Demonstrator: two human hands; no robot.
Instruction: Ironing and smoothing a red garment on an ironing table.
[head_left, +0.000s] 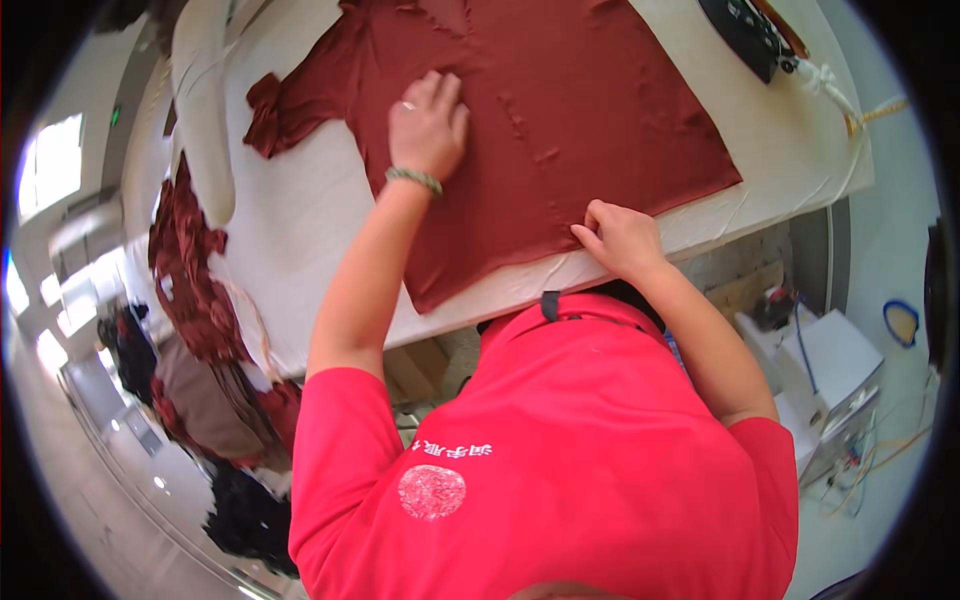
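Note:
A dark red shirt (570, 120) lies spread over the pale padded table, its one visible sleeve (310, 100) reaching out to the left and its hem along the near edge. My left hand (430, 125) rests on the left part of the shirt, palm down with the fingers extended. At the near hem, my right hand (622, 240) has thumb and fingers pinched together on the edge of the fabric. Small wrinkles run down the middle of the shirt, and its far end passes out of view.
An iron (745, 35) sits at the table's far right, with a pale hose running from it. A long padded pressing arm (200, 110) stands over the left side. More dark red garments (190, 270) hang beyond the left edge. White equipment (830, 360) with cables stands low at the right.

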